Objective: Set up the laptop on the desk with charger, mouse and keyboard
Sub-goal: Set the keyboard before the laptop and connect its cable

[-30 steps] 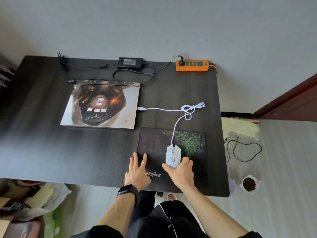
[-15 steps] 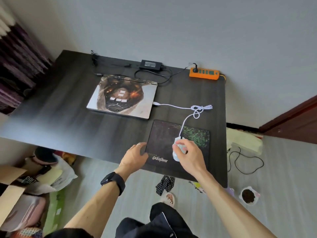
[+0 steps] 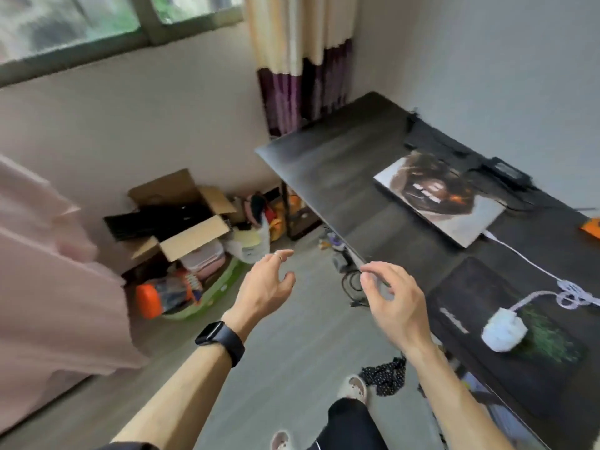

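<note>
**Both hands empty, off the desk's front edge**

The closed laptop [image 3: 441, 203] lies flat toward the back edge of the desk [image 3: 341, 177], its lid covered by a glossy printed skin. A white cable [image 3: 519, 261] runs from its side, knotted in a loose bundle, to the white mouse [image 3: 503, 329], which sits on a dark cloth mouse pad [image 3: 470, 287] along the front edge. The black charger brick [image 3: 506, 170] rests behind the laptop at the back edge, and a corner of an orange power strip [image 3: 592, 227] shows farther along it.

The left hand [image 3: 266, 284] hangs over the floor with fingers spread and slightly bent – it holds nothing; a black smartwatch [image 3: 220, 339] bands the wrist. The right hand [image 3: 394, 303], just off the desk's front edge, has fingers loosely curled, touching nothing.

The desk top is matt black with wood grain. On the floor, well apart, an open cardboard box [image 3: 191, 235] carries a long black slab [image 3: 146, 222] – blurred, keyboard-like.
</note>
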A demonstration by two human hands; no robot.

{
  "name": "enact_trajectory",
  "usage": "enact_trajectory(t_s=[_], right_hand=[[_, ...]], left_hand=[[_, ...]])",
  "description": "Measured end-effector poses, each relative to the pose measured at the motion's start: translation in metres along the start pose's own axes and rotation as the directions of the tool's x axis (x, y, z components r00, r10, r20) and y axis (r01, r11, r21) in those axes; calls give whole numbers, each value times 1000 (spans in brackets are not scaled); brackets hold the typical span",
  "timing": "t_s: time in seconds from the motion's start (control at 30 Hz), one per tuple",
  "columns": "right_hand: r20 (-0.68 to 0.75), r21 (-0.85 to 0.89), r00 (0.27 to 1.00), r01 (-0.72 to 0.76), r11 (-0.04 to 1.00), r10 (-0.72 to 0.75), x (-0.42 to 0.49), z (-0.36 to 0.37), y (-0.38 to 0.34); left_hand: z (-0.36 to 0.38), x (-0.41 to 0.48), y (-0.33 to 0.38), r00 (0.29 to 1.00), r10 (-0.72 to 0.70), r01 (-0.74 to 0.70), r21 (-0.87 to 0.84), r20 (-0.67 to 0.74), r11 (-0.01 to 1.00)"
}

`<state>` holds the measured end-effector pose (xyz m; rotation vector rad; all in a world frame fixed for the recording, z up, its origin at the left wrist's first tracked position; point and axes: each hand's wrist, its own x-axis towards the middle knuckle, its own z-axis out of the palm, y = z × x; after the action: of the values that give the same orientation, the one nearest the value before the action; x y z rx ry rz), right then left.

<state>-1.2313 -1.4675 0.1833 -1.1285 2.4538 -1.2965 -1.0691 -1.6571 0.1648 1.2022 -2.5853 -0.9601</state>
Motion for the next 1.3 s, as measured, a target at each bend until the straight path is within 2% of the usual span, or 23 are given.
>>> enact_trajectory(t_s=[0.13,0.27,0.6,0.8,0.93,1.23,1.3], right_hand=[[199,16,972,124,992,-125,-3,61,-52],[396,39,901,176,984,-177,10,113,-96],[580,149,754,275,950,-309,118,238,-153],[672,181,674,251,951,-306,199,306,-170],[755,128,607,235,964,-248,244,356,-174],[888,-92,460,205,975,-13,306,470,-159],[891,-151,450,171,974,59,314,492,-156]], left_hand=[[-52,-43,-76,979,-178,177,-20,-99,984],[-91,-64,-135,921,-339,323,-111,-192,940],[-149,-16,-230,775,-588,527,-276,-232,804],[-165,27,-269,683,-715,647,-331,-149,687],[-175,63,-289,615,-777,689,-389,-134,612],[-186,158,-365,556,-831,721,-517,33,462],[-189,179,-391,532,-842,736,-541,91,407]])
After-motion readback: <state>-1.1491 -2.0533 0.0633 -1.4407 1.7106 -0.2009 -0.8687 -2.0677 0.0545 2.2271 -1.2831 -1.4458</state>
